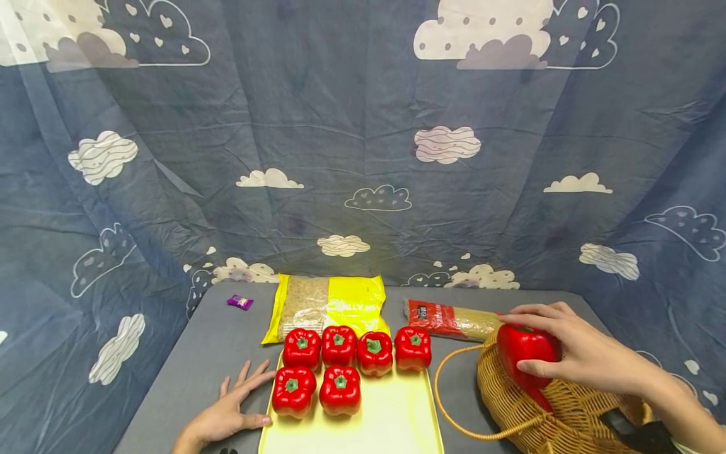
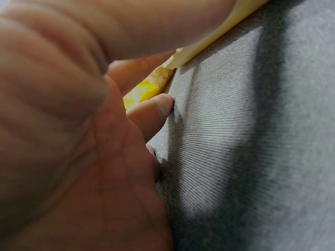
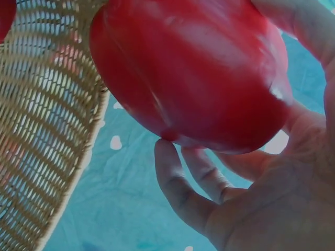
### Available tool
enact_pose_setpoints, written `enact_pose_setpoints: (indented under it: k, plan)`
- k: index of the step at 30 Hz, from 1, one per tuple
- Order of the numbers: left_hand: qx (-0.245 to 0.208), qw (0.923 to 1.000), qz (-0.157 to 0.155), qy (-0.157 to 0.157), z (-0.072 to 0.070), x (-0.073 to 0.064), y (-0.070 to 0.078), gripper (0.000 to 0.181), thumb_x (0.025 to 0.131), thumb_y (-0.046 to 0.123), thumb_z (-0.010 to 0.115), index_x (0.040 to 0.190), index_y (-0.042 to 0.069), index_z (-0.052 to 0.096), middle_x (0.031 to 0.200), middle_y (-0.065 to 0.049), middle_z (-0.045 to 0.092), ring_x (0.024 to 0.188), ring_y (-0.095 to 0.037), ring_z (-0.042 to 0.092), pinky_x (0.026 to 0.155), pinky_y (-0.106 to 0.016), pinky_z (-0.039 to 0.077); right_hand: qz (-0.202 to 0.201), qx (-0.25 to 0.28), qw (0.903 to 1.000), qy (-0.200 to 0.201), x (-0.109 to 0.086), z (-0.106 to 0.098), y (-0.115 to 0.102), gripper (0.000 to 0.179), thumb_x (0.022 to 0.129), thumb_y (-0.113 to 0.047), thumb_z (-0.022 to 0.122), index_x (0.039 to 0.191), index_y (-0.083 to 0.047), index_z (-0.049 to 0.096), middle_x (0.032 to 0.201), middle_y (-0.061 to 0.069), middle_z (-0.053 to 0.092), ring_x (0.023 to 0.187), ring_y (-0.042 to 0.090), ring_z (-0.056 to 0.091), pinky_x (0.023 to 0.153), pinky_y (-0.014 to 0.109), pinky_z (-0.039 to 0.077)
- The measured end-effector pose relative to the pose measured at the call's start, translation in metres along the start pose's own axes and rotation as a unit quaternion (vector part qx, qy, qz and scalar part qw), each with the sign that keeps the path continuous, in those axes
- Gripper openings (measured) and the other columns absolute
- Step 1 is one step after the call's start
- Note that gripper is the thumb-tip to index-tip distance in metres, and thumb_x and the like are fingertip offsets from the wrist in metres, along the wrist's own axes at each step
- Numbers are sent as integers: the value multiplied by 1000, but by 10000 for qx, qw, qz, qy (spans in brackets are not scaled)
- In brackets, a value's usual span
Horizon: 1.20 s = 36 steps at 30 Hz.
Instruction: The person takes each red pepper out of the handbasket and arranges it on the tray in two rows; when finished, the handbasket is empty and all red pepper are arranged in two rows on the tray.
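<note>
My right hand (image 1: pixel 590 353) grips a red bell pepper (image 1: pixel 527 350) above the mouth of a wicker basket (image 1: pixel 501 391). In the right wrist view, fingers and thumb curve round the glossy pepper (image 3: pixel 193 78), with the basket's woven wall (image 3: pixel 47 120) beside it. Another red thing (image 1: pixel 539 397) shows at the basket's opening, mostly hidden. My left hand (image 1: pixel 229 403) rests with spread fingers at the left edge of a pale yellow tray (image 1: pixel 397 422), thumb against the rim. Several red bell peppers with green stems stand on the tray, including a front-row pepper (image 1: pixel 340 391).
Behind the tray lies a yellow bag of pasta (image 1: pixel 329 302). A red-and-clear pack of noodles (image 1: pixel 454 320) lies to its right, near the basket. A small purple wrapped sweet (image 1: pixel 240 302) is at the back left. The basket's thin hoop handle (image 1: pixel 439 391) leans toward the tray.
</note>
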State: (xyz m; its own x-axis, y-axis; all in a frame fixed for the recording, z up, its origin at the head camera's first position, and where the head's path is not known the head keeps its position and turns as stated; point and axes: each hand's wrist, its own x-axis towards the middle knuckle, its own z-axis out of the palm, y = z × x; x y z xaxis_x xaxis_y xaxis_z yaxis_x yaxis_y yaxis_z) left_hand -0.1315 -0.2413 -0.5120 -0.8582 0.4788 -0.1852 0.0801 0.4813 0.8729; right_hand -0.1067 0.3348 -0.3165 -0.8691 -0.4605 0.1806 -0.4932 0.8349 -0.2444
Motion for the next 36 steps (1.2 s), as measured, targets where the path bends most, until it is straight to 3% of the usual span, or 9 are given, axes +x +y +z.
enact_pose_setpoints:
  k: [11, 20, 29, 36]
  plan:
    - [-28, 10000, -21, -16, 1, 1, 2, 80, 83, 24, 81, 152, 9, 43, 165, -28, 10, 145, -54, -25, 99, -77, -26, -317, 55, 9990, 312, 4, 6, -13, 60, 75, -42, 87, 129, -26, 66, 124, -6, 64, 107, 1, 41, 66, 22, 53]
    - [-14, 10000, 14, 17, 0, 0, 1, 79, 83, 23, 80, 151, 9, 43, 165, -28, 10, 145, -55, -25, 99, -77, -26, -577, 88, 9971, 493, 12, 9, -28, 59, 73, -48, 87, 126, -38, 64, 118, -14, 56, 109, 2, 37, 67, 24, 54]
    - [-56, 10000, -19, 9, 2, -1, 1, 79, 83, 23, 81, 151, 8, 43, 164, -29, 10, 145, -55, -25, 99, -77, -27, -290, 388, 9985, 240, 19, 14, -39, 57, 77, -55, 81, 127, -34, 64, 119, -9, 54, 113, 12, 37, 68, 26, 56]
    - [-31, 10000, -58, 49, 1, 0, 1, 79, 82, 24, 81, 151, 8, 44, 165, -28, 11, 145, -54, -24, 99, -76, -27, -423, 389, 9978, 318, 25, 22, -45, 58, 77, -55, 80, 129, -35, 64, 119, -9, 53, 110, 12, 38, 69, 28, 55]
